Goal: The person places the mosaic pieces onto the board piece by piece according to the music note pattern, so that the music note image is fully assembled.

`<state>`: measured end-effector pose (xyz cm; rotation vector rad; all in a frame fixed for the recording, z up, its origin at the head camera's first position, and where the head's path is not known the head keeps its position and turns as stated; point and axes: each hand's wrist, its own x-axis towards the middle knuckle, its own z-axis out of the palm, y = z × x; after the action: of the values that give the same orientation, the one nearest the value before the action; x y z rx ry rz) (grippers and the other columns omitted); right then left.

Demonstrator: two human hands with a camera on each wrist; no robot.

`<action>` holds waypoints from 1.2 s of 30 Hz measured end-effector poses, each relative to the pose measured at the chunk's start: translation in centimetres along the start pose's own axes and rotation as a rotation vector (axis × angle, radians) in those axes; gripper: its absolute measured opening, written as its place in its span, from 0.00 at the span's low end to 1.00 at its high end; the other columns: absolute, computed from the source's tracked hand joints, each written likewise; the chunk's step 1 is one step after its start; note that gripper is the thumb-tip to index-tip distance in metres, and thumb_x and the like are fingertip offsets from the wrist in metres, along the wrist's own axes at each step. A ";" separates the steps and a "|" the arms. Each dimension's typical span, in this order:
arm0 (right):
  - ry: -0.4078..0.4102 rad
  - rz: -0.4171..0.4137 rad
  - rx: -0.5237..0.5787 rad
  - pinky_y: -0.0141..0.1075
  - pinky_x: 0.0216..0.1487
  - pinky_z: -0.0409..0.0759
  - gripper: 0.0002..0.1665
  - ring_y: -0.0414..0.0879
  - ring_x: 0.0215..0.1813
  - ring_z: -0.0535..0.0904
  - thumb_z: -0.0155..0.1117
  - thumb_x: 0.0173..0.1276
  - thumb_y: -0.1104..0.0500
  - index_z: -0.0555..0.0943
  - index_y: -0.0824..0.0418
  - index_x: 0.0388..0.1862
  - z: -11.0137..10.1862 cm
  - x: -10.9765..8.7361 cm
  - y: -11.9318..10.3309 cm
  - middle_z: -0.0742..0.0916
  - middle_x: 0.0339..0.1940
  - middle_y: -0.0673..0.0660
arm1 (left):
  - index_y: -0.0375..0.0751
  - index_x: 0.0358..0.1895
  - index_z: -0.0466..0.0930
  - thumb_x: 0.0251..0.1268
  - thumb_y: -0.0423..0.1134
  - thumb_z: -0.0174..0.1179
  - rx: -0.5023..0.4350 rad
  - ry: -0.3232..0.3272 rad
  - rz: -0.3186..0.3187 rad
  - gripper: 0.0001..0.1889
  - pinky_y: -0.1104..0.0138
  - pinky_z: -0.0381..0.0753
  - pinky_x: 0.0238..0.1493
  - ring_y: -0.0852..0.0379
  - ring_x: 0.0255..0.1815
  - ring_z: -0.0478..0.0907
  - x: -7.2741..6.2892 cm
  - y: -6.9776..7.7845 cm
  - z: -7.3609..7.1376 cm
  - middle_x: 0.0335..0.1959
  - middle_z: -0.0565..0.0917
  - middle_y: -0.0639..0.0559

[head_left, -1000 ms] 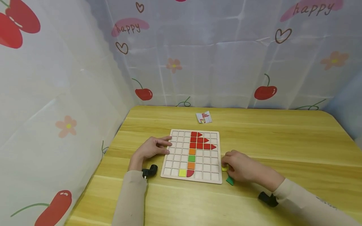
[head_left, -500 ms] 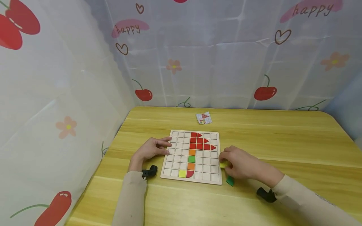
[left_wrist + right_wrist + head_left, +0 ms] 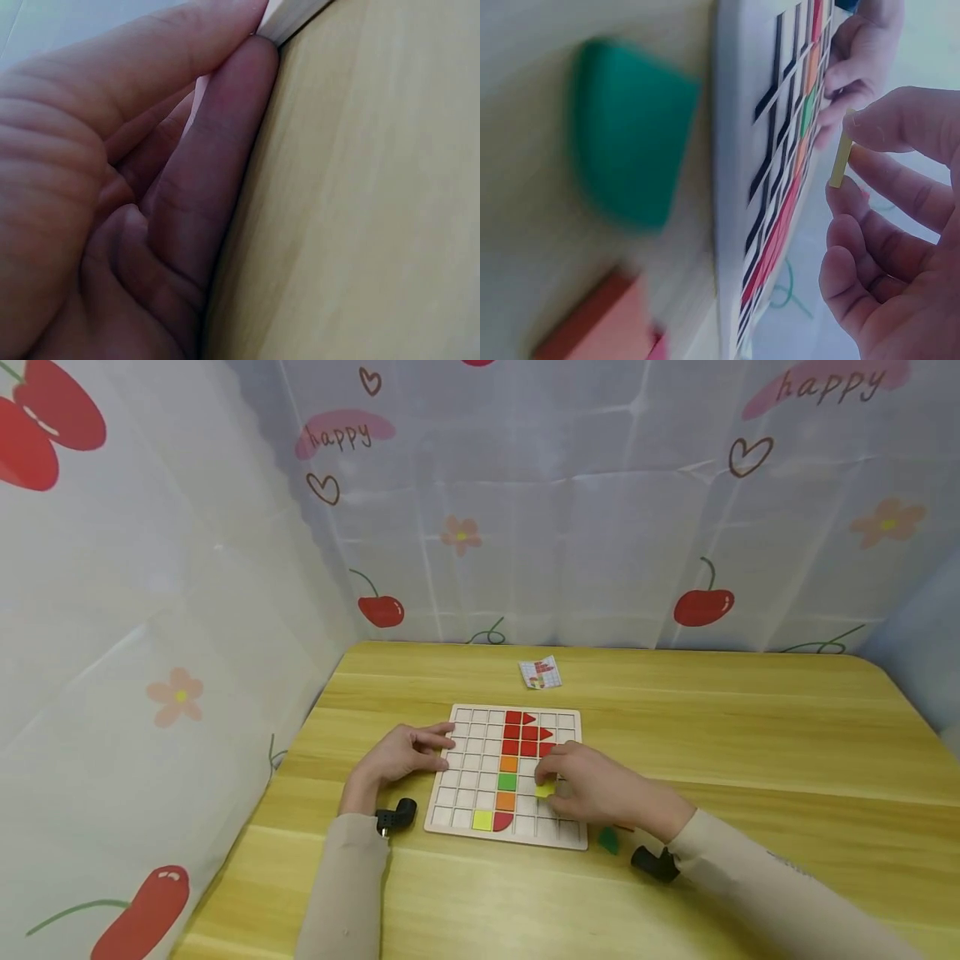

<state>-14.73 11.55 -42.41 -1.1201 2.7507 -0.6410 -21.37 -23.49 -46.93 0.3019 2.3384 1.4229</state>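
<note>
A wooden grid board lies mid-table, with red squares and triangles in its top rows. Below them runs a column of orange and green squares, ending beside a yellow square and a red quarter-round piece. My right hand is over the board's right half, pinching a yellow tile between thumb and fingers; the right wrist view shows this tile edge-on. With fingers extended, my left hand rests against the board's left edge. Its fingertips press that edge in the left wrist view.
Right of the board lies a green piece with a rounded side, and near it an orange-red piece. A small pattern card lies behind the board. A printed curtain stands along the table's back edge.
My right hand has picked up the yellow tile from beside the board and carried it left over the grid. My left hand has stayed at the left edge.
</note>
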 end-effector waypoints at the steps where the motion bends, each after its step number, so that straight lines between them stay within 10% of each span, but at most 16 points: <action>1: -0.002 -0.010 0.006 0.43 0.55 0.80 0.10 0.43 0.49 0.78 0.73 0.62 0.57 0.87 0.52 0.44 0.2 0.4 -0.2 0.87 0.44 0.46 | 0.49 0.54 0.91 0.60 0.36 0.75 0.002 -0.001 0.000 0.17 0.68 0.73 0.68 0.57 0.82 0.60 0.0 0.0 0.0 0.73 0.77 0.61; 8: -0.012 -0.083 0.023 0.40 0.53 0.80 0.08 0.41 0.45 0.78 0.72 0.66 0.56 0.87 0.52 0.44 1.6 3.0 -1.9 0.86 0.43 0.46 | 0.48 0.54 0.91 0.60 0.36 0.75 -0.007 -0.009 0.019 0.17 0.58 0.68 0.74 0.57 0.82 0.61 0.0 0.0 -0.1 0.73 0.76 0.60; 18: -0.084 -0.088 0.027 0.35 0.48 0.75 0.11 0.42 0.44 0.73 0.69 0.66 0.59 0.86 0.55 0.47 2.6 4.9 -3.9 0.85 0.44 0.49 | 0.47 0.54 0.91 0.60 0.34 0.75 -0.011 -0.008 0.026 0.17 0.76 0.77 0.52 0.56 0.82 0.62 0.2 -0.1 -0.1 0.74 0.76 0.58; 36: -0.101 -0.093 -0.070 0.37 0.51 0.80 0.08 0.42 0.43 0.77 0.68 0.69 0.59 0.88 0.56 0.45 3.4 5.7 -4.7 0.86 0.43 0.51 | 0.48 0.53 0.91 0.59 0.35 0.75 -0.018 -0.013 0.013 0.17 0.69 0.72 0.67 0.57 0.82 0.61 0.0 0.1 -0.1 0.73 0.76 0.60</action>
<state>-15.02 3.47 -43.13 -1.2650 2.6681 -0.4875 -21.39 -23.52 -46.84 0.3203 2.3167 1.4424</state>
